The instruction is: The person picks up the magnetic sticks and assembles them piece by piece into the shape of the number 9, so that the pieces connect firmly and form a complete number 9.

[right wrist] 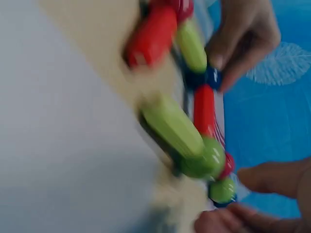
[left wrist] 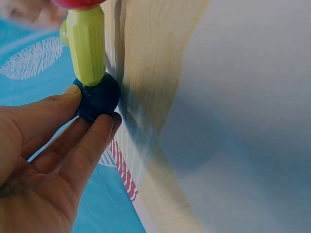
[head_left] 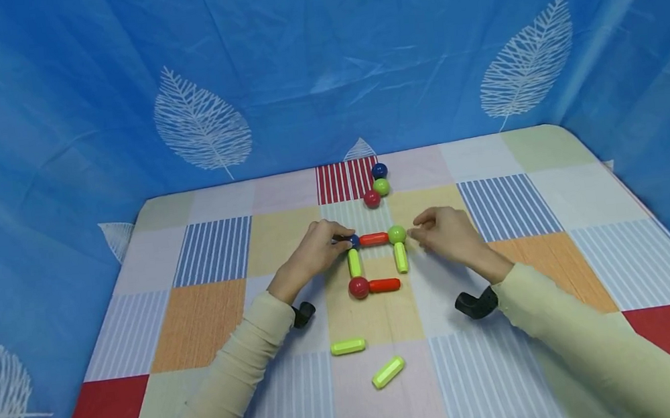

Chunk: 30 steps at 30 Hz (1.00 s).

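Observation:
My left hand (head_left: 318,245) pinches a blue ball (left wrist: 99,99) between thumb and fingertips. From that ball a red rod (head_left: 373,239) runs right to a green ball (head_left: 397,234), and a light green rod (head_left: 355,263) runs down to a red ball (head_left: 359,287). A second red rod (head_left: 385,285) sticks out rightward from the red ball. Another light green rod (head_left: 400,258) points toward me from the green ball; its near end stands apart from the lower red rod. Beside the green ball, my right hand (head_left: 449,235) holds nothing, thumb and fingers apart.
Two loose light green rods, one lying crosswise (head_left: 348,347) and one slanted (head_left: 388,372), are on the patchwork cloth nearer me. Farther back sit a blue ball (head_left: 379,170), a green ball (head_left: 381,187) and a red ball (head_left: 372,198). A blue curtain (head_left: 321,69) hangs behind the table.

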Motion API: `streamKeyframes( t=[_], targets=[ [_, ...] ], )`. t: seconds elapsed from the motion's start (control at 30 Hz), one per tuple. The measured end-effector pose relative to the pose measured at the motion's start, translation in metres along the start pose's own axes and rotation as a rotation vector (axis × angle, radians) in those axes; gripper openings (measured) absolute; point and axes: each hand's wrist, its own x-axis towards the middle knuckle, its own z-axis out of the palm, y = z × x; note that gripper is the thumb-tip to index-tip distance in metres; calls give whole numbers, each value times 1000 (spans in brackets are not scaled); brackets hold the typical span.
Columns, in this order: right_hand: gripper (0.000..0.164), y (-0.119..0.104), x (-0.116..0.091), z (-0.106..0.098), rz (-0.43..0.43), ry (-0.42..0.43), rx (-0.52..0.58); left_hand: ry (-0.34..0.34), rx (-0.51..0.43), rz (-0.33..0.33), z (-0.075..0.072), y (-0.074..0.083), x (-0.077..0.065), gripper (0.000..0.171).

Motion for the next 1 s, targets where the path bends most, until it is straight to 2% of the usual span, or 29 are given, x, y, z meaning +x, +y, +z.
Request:
streamKeyframes(
  t=[0.07, 0.13, 0.33, 0.43, 0.5, 0.67, 0.93, 1.0],
  targets=[
    [34, -9, 18, -7, -87, 67, -113, 5, 3, 0, -2, 0, 1, 27],
    [37, -20, 38, -9, -154, 78, -182, 9, 0, 1, -3, -2, 2, 27],
    [45, -45, 85, 3, -346, -88, -480, -13, -3, -1, 2, -5, -1, 27],
    [41, -50, 97, 10, -410, -148, -602, -20, 0, 20, 1, -4, -2, 27],
    [33, -52, 101, 13, -428, -158, -662, -16, 0, 39, -1, -3, 0, 27],
    [19, -53, 99, 13, -418, -167, -691, -4, -6, 49, -1, -1, 0, 27],
    [27, -45, 93, 11, -337, -245, -594, -6, -3, 48, -1, -2, 0, 28],
    [26, -41, 90, 10, -339, -256, -589, -6, -2, 43, 0, -3, -1, 27]
  ],
)
